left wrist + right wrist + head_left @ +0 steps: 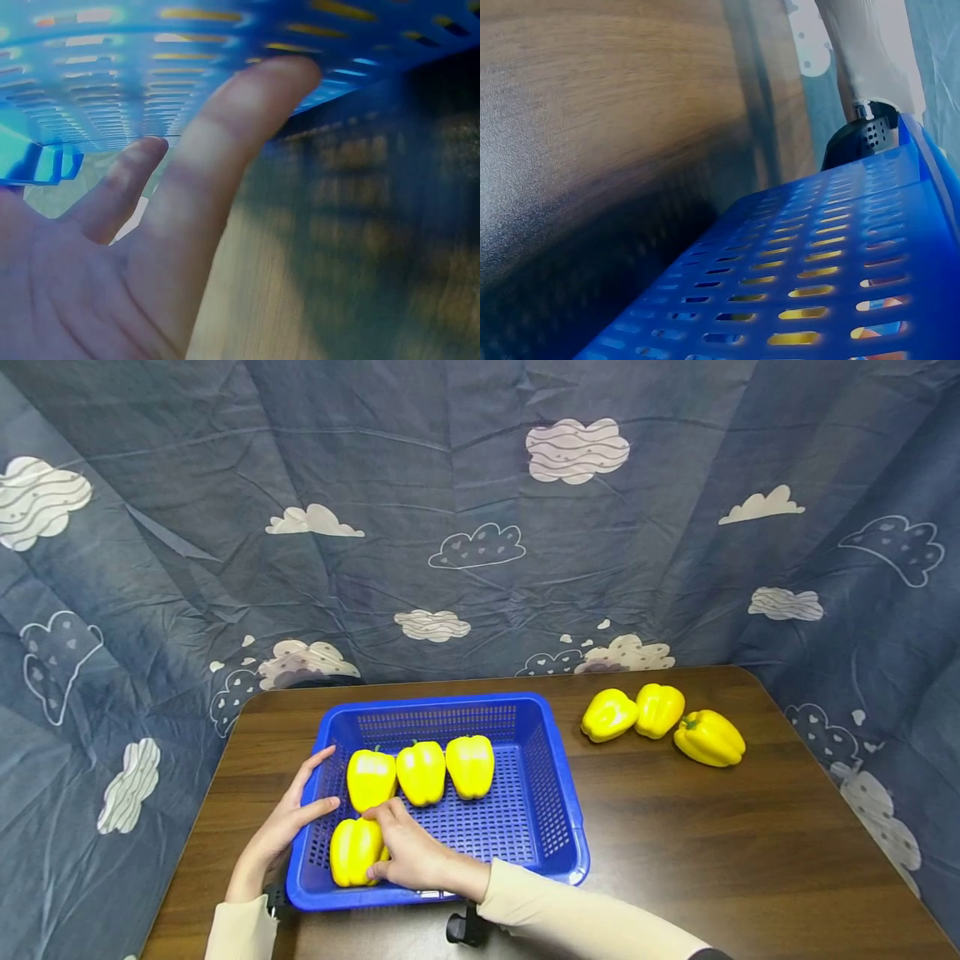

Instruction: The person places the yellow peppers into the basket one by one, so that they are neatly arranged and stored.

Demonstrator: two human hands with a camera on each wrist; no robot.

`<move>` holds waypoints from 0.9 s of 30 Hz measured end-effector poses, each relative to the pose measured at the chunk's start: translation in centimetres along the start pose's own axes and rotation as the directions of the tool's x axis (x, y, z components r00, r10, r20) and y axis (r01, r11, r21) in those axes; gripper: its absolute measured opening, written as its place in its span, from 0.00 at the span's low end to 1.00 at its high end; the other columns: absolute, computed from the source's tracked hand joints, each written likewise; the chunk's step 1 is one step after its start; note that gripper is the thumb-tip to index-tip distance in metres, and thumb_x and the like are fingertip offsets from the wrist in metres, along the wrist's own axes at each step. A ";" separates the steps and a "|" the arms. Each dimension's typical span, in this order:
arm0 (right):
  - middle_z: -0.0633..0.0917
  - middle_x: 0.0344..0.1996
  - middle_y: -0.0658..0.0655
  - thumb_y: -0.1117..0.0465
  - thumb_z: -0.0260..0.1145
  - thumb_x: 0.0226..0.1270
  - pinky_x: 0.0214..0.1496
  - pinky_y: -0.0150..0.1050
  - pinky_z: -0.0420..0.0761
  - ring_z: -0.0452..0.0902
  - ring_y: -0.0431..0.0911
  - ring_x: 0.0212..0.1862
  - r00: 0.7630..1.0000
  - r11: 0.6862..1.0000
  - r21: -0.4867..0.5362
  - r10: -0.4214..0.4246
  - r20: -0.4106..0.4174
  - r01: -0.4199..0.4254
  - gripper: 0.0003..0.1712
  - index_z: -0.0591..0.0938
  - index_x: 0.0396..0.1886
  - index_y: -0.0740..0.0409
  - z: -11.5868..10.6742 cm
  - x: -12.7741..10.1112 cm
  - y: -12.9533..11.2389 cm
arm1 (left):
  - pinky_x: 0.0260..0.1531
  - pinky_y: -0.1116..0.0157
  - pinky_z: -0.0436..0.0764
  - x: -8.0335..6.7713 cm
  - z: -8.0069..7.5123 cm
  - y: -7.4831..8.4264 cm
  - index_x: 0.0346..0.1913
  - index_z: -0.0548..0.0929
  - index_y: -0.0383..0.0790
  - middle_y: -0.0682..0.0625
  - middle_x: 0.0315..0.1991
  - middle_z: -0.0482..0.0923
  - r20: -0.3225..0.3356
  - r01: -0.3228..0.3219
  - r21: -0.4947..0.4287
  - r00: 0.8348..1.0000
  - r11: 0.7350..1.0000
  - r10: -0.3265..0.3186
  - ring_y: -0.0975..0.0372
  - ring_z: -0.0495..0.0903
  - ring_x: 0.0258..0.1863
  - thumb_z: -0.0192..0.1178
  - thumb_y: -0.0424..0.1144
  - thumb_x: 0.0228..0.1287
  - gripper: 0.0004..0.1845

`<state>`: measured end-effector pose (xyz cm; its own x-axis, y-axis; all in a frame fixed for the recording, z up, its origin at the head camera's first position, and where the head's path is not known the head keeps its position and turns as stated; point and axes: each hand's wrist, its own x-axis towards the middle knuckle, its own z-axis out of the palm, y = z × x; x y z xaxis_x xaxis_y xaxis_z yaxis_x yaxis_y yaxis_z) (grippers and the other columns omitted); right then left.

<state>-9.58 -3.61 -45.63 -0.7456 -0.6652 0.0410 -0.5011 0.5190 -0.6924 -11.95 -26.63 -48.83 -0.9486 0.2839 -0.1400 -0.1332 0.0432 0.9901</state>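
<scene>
The left hand (288,818) rests flat, fingers straight, against the left wall of the blue perforated plastic basket (558,793) on the brown wooden tabletop (675,827). Inside, the right hand (408,856) grips the front yellow bell pepper (351,852); three more yellow peppers (422,771) stand behind. Three loose yellow peppers (660,717) lie far right.

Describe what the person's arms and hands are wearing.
Both hands are bare, with no gloves or rings visible. The left hand and right hand emerge from long cream sleeves. A small black device, apparently a camera mount, sits under each wrist.
</scene>
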 end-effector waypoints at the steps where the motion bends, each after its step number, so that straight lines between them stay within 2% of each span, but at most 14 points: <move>1: 0.70 0.50 0.57 0.65 0.75 0.51 0.53 0.29 0.72 0.70 0.39 0.44 1.000 1.000 0.004 0.001 0.001 -0.001 0.35 0.71 0.58 0.66 0.0 0.0 0.0 | 0.47 0.45 0.78 0.0 0.0 0.0 0.75 0.47 0.55 0.36 0.73 0.41 -0.001 0.002 0.001 1.000 1.000 -0.002 0.34 0.58 0.63 0.53 0.33 0.67 0.39; 17: 0.71 0.50 0.57 0.64 0.72 0.55 0.56 0.32 0.72 0.71 0.42 0.49 0.998 0.997 0.045 0.069 -0.007 -0.069 0.30 0.73 0.57 0.64 -0.5 -0.1 -0.2 | 0.46 0.45 0.78 0.1 -0.1 0.0 0.75 0.47 0.56 0.36 0.73 0.41 0.009 0.010 -0.009 1.000 1.000 -0.010 0.34 0.59 0.63 0.52 0.33 0.68 0.39; 27: 0.73 0.53 0.59 0.63 0.70 0.57 0.59 0.36 0.71 0.71 0.44 0.53 0.996 0.990 0.109 0.091 -0.012 -0.089 0.28 0.73 0.57 0.63 -1.9 -0.9 0.0 | 0.44 0.44 0.79 0.0 0.0 0.0 0.75 0.47 0.55 0.35 0.73 0.41 -0.006 0.012 0.004 1.000 1.000 -0.012 0.32 0.58 0.63 0.53 0.34 0.67 0.39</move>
<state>-9.74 -2.03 -44.26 -0.7932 -0.6088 -0.0138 -0.3817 0.5147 -0.7678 -11.94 -26.66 -48.87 -0.9487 0.2773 -0.1517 -0.1434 0.0504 0.9884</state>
